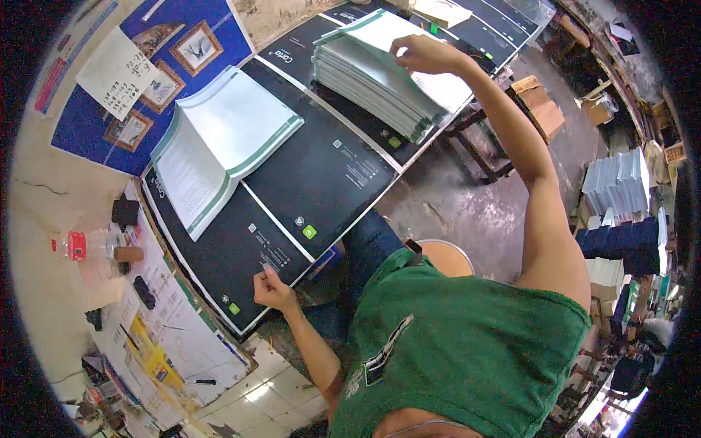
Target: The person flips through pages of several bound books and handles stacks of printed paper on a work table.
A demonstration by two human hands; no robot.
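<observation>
A tall stack of printed sheets [369, 91] with green edges stands on the black table toward the far right. My right hand [427, 55] is over its top, fingers pinched at a raised, curved top sheet [365, 36]. To the left, a folded pile of printed sheets [252, 128] lies spread open, its left half sloping toward the wall. Close to the table's front edge, my left hand [274, 290] is closed, thumb up, apart from both piles. Whether anything is inside its fingers is hidden.
The long table [321, 175] is covered in black panels. A blue board [95, 139] with framed pictures and a handwritten paper [117, 73] leans behind it. A plastic bottle [77, 246] lies at left. Stacks of paper [617, 182] and a cardboard box [537, 109] are at right.
</observation>
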